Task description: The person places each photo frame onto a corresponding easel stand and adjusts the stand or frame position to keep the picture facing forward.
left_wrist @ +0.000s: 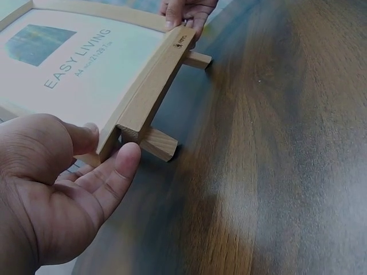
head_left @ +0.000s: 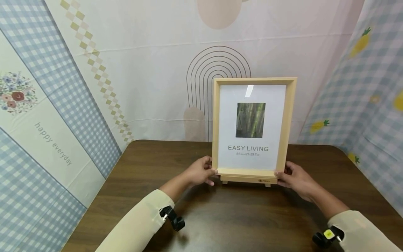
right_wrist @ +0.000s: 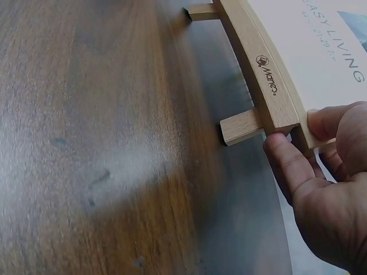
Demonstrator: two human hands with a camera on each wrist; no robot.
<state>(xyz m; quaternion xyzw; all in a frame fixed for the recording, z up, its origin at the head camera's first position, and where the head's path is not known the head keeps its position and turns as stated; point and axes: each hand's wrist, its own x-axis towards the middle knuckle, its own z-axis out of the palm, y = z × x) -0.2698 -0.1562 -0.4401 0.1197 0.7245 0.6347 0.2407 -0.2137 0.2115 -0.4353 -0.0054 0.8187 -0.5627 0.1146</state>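
Observation:
A light wooden picture frame (head_left: 217, 122) with a white "EASY LIVING" insert stands nearly upright on a small wooden easel (head_left: 248, 180). My left hand (head_left: 199, 171) grips the frame's lower left corner, thumb on the front and fingers behind and below. At the lower right corner my right hand (head_left: 297, 180) holds it the same way. In the left wrist view the easel's ledge (left_wrist: 152, 86) runs under the frame's bottom edge, and a fingertip lies beside its end. The right wrist view shows the ledge's printed logo and a stubby foot (right_wrist: 241, 126). The easel's back is hidden.
The dark wooden table (head_left: 233, 220) extends around the easel. Behind it hangs a pale patterned cloth (head_left: 151, 80), with checked cloths (head_left: 355, 91) at both sides. A small black device (head_left: 173, 218) is on each forearm near the sleeve end.

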